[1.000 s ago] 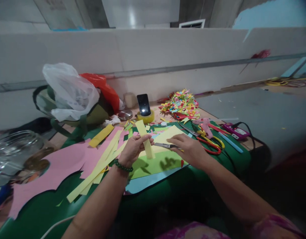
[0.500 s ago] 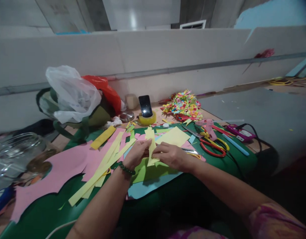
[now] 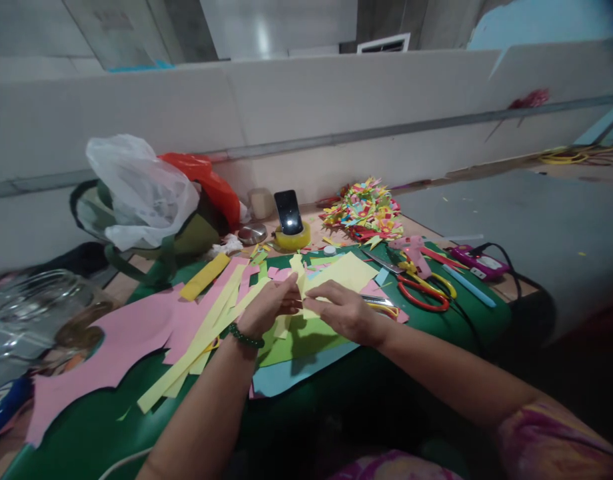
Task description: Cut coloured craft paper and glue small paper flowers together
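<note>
My left hand (image 3: pixel 266 308), with a green bead bracelet at the wrist, and my right hand (image 3: pixel 344 310) meet over the green table cover (image 3: pixel 76 427). Both pinch a short strip of pale yellow paper (image 3: pixel 300 275) between fingertips; the strip stands up from between them. Under the hands lie a light green sheet (image 3: pixel 306 337), a blue sheet (image 3: pixel 291 373) and a yellow sheet (image 3: pixel 346 272). Small silver scissors (image 3: pixel 381 303) rest just right of my right hand.
Long yellow strips (image 3: pixel 201 340) and pink paper (image 3: pixel 116 343) lie to the left. Red-handled scissors (image 3: pixel 424 293), a pink glue gun (image 3: pixel 411 250), a phone (image 3: pixel 288 211) on a tape roll, a heap of coloured paper bits (image 3: pixel 364 210), plastic bags (image 3: pixel 141 190) and a glass jar (image 3: pixel 31 310) ring the work area.
My right hand has left the small scissors on the table and come over to the strip. Both hands now hold it, and the strip looks shorter and folded.
</note>
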Demonstrator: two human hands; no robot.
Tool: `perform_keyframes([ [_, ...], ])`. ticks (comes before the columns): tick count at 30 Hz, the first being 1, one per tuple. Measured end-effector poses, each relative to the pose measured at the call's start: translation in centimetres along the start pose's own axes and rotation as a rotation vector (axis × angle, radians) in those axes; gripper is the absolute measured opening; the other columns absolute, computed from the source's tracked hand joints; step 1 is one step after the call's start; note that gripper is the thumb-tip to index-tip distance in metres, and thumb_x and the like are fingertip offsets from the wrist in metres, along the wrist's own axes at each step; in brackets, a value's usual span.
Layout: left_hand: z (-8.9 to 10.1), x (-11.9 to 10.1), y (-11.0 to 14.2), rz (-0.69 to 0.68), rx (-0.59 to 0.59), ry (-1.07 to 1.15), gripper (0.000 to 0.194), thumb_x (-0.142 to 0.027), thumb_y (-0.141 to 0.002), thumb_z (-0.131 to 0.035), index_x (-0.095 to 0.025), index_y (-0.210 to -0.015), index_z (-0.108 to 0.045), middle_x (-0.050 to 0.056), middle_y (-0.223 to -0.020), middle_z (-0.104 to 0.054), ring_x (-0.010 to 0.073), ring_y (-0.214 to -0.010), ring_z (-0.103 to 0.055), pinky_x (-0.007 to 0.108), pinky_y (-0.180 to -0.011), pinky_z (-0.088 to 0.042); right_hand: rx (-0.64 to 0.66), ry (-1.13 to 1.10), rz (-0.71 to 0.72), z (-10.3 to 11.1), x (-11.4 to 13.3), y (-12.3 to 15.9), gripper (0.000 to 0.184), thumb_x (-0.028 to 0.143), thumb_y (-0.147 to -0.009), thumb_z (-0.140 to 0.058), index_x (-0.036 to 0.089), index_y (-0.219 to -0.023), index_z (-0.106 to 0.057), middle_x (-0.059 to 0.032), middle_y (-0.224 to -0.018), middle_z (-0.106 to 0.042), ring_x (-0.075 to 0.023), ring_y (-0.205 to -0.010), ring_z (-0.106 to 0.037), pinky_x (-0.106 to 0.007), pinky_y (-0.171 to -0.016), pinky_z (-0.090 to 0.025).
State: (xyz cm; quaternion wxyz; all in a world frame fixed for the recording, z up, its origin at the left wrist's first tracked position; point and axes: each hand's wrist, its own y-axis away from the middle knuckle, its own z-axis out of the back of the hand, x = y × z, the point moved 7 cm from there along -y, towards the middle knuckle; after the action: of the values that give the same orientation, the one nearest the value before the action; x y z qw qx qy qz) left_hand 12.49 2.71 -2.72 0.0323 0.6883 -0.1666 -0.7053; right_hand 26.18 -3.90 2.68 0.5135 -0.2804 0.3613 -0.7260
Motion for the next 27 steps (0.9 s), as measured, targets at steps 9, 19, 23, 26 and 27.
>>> perform_keyframes([
  [9,-1.1,-1.0,0.4,-0.154,0.065,-0.049,0.038,-0.050,-0.059,-0.076,-0.014,-0.063,-0.066,0.001,-0.058,-0.063,0.0114,-0.054,-0.054,0.024,-0.057,-0.044,-0.017,-0.478,-0.676,-2.6,-4.5,1.3,0.028,0.041,-0.085,-0.061,0.017,-0.071,-0.062,-0.0006,-0.064,-0.062,-0.0102,-0.056,-0.051,-0.022,-0.053,-0.042],
  [19,-2.9,-2.0,2.1,-0.184,0.112,-0.197,0.024,-0.037,-0.072,-0.058,-0.015,-0.061,-0.062,0.001,-0.062,-0.057,0.0136,-0.063,-0.052,0.025,-0.063,-0.044,-0.017,-0.654,-1.036,-2.7,-7.3,2.3,0.043,0.055,-0.064,-0.070,0.018,-0.056,-0.050,0.0046,-0.052,-0.047,-0.0083,-0.050,-0.039,-0.022,-0.047,-0.030],
  [23,-3.1,-2.2,1.9,-0.294,0.168,-0.388,0.023,-0.037,-0.069,-0.064,-0.014,-0.069,-0.067,0.000,-0.061,-0.057,0.0117,-0.058,-0.047,0.023,-0.055,-0.036,-0.011,-0.640,-1.033,-2.8,-7.2,2.4,0.038,0.049,-0.065,-0.070,0.018,-0.057,-0.049,0.0045,-0.054,-0.047,-0.0086,-0.052,-0.040,-0.023,-0.048,-0.031],
  [26,-3.0,-2.1,1.7,-0.307,0.172,-0.422,0.021,-0.035,-0.069,-0.062,-0.014,-0.068,-0.066,-0.001,-0.059,-0.056,0.0106,-0.055,-0.044,0.022,-0.053,-0.033,-0.014,-0.627,-1.030,-2.7,-7.2,2.3,0.030,0.040,-0.064,-0.072,0.018,-0.062,-0.051,0.0043,-0.058,-0.050,-0.0089,-0.053,-0.042,-0.023,-0.049,-0.033],
  [27,-3.0,-2.1,1.7,-0.300,0.168,-0.429,0.021,-0.035,-0.069,-0.060,-0.014,-0.065,-0.065,-0.001,-0.058,-0.055,0.0103,-0.054,-0.043,0.022,-0.052,-0.032,-0.029,-0.632,-1.027,-2.5,-7.2,2.3,0.029,0.037,-0.062,-0.073,0.018,-0.066,-0.052,0.0039,-0.062,-0.052,-0.0090,-0.054,-0.044,-0.023,-0.050,-0.035],
])
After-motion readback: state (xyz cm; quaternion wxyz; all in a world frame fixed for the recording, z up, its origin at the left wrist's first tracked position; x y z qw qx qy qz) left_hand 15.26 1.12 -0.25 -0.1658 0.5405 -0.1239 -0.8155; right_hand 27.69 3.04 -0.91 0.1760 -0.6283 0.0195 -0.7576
